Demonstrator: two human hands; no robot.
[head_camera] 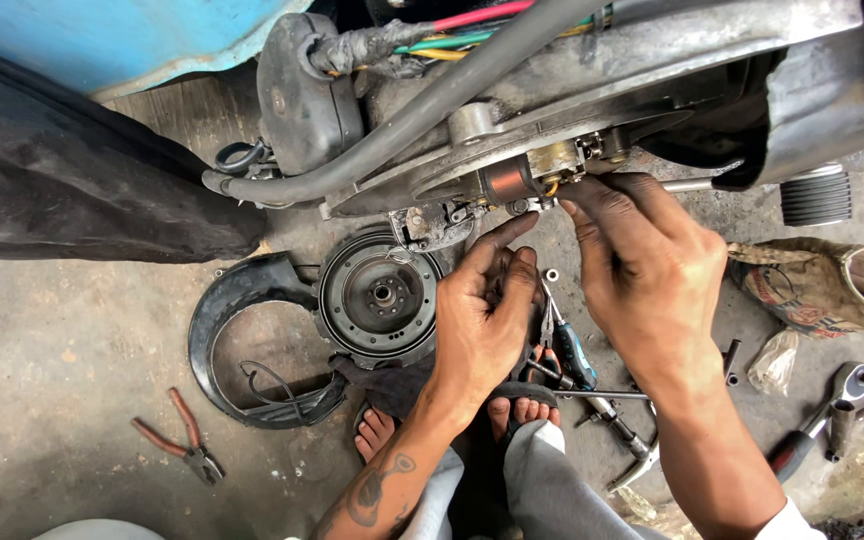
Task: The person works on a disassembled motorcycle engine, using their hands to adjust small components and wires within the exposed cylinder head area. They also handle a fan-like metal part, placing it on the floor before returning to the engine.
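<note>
A greasy engine side [512,130] of a scooter fills the top, with a copper-wound coil [505,183] and small bolts exposed. My right hand [642,270] pinches at a small part just right of the coil, fingertips closed on it. Below the coil, my left hand [487,310] reaches up with its index finger pointing at the same spot; it holds nothing that I can see. A thick black hose [422,110] runs diagonally across the engine, beside coloured wires [462,35].
On the concrete floor lie a round flywheel [380,296], a curved black cover [242,350], orange-handled pliers [182,440], a ratchet wrench [822,420], screwdrivers [577,365], a hammer [637,455] and a cloth bag [832,285]. My sandalled feet [512,410] rest below.
</note>
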